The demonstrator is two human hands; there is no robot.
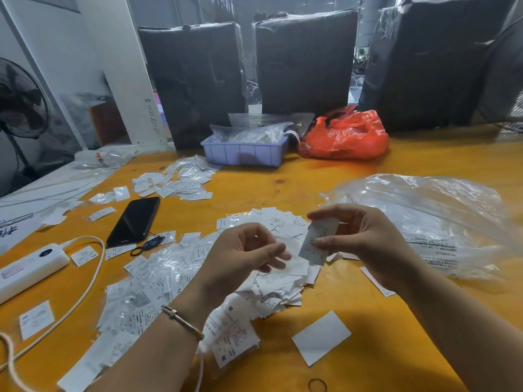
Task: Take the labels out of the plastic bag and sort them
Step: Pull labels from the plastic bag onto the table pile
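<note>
White labels [317, 240] are pinched by the right hand [359, 239] above the loose pile [271, 275], seemingly for reading the size; something thin is held in the left hand's [246, 250] curled fingers, and the plastic bag [424, 222] lies just beside.

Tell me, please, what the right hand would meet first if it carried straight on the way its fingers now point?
Probably the left hand. The right hand pinches a label with its fingers pointing left, and the left hand's fingertips are the nearest thing along that line, though depth is unclear.
</note>
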